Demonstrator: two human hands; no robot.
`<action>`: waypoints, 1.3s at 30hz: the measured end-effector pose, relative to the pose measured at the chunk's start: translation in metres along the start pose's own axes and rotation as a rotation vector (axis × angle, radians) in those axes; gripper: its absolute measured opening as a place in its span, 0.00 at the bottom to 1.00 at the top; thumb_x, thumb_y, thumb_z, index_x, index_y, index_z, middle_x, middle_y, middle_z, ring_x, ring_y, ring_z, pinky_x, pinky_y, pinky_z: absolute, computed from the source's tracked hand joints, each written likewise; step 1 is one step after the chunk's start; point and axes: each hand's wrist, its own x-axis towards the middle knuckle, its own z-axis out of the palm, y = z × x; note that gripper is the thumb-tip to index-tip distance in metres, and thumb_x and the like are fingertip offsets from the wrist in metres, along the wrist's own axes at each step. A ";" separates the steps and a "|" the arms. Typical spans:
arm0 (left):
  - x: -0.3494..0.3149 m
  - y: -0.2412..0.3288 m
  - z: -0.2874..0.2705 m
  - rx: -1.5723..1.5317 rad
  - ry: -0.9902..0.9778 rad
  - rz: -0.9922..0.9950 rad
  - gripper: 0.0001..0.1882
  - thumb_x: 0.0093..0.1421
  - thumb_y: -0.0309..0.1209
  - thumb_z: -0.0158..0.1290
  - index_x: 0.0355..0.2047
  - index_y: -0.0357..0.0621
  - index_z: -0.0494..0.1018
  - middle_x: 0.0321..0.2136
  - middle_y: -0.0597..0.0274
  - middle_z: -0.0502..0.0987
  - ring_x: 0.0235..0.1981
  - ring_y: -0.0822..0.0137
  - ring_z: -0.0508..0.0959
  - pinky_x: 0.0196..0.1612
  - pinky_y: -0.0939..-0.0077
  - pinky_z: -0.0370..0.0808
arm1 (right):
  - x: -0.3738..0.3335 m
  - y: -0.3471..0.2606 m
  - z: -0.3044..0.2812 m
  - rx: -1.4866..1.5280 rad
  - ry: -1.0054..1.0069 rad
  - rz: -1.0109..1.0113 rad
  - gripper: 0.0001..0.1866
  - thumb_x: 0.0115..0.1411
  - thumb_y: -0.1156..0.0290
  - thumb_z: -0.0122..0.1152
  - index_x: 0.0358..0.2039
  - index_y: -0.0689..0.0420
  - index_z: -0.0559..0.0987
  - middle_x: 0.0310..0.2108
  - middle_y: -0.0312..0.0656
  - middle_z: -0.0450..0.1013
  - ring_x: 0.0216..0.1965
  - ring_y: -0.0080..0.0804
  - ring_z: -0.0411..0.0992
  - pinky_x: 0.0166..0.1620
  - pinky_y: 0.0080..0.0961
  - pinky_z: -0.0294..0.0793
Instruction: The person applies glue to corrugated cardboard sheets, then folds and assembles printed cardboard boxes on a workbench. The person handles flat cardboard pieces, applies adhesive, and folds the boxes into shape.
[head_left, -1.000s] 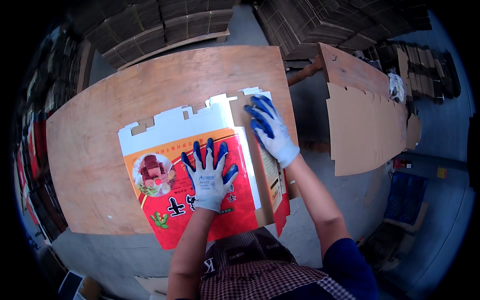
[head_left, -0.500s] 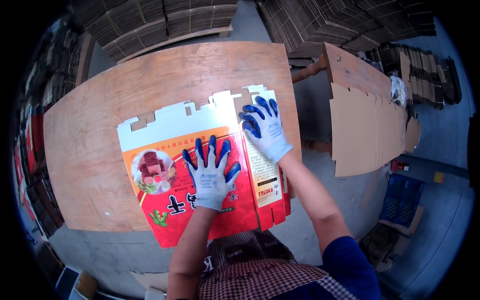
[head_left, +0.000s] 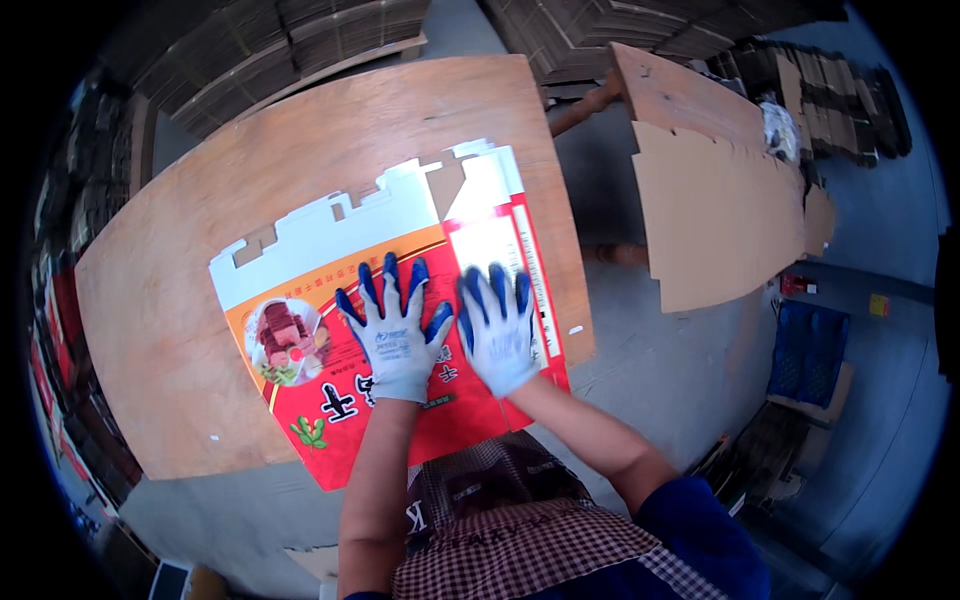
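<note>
A flat, unfolded carton (head_left: 330,440) lies on the wooden table, printed red and orange with a white flap strip along its far side and a round meat picture at its left. On its red middle panel rests my left hand (head_left: 393,340), in a white glove with blue fingertips, fingers spread flat. Just to the right, my right hand (head_left: 497,335) in a matching glove presses flat on the carton's right side panel, across the fold line, its fingers stretched out. Neither hand grips anything. The carton's near edge reaches my checked apron.
The wooden table (head_left: 170,330) extends left and beyond the carton. To the right stands another wooden surface (head_left: 690,95) with plain brown cardboard sheets (head_left: 715,220). Bundled cardboard stacks (head_left: 330,50) line the far side. A blue plastic pallet (head_left: 808,355) is at the right.
My right hand has slid from the carton's far right flaps down toward me, beside the left hand. The side panel there now lies wider and flatter. My left hand stays on the middle panel.
</note>
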 end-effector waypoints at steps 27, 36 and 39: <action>-0.077 -0.128 0.008 0.293 0.443 -0.671 0.40 0.64 0.57 0.49 0.70 0.51 0.55 0.69 0.51 0.56 0.70 0.50 0.55 0.68 0.52 0.53 | -0.030 0.262 -0.023 -0.201 -0.132 0.758 0.59 0.51 0.37 0.65 0.72 0.57 0.49 0.73 0.50 0.47 0.72 0.59 0.43 0.69 0.61 0.40; -0.074 -0.136 0.022 0.305 0.408 -0.364 0.29 0.69 0.43 0.45 0.66 0.42 0.59 0.68 0.50 0.59 0.68 0.46 0.58 0.68 0.51 0.55 | -0.054 0.319 -0.022 -0.213 -0.342 0.766 0.33 0.68 0.63 0.44 0.71 0.59 0.52 0.69 0.56 0.55 0.62 0.63 0.64 0.59 0.55 0.68; -0.078 -0.132 0.022 0.211 0.463 -0.327 0.27 0.67 0.42 0.49 0.61 0.41 0.65 0.67 0.49 0.59 0.67 0.43 0.57 0.68 0.49 0.54 | -0.053 0.297 -0.081 -0.347 -0.223 0.636 0.30 0.67 0.67 0.44 0.68 0.60 0.58 0.61 0.54 0.66 0.52 0.54 0.74 0.48 0.48 0.77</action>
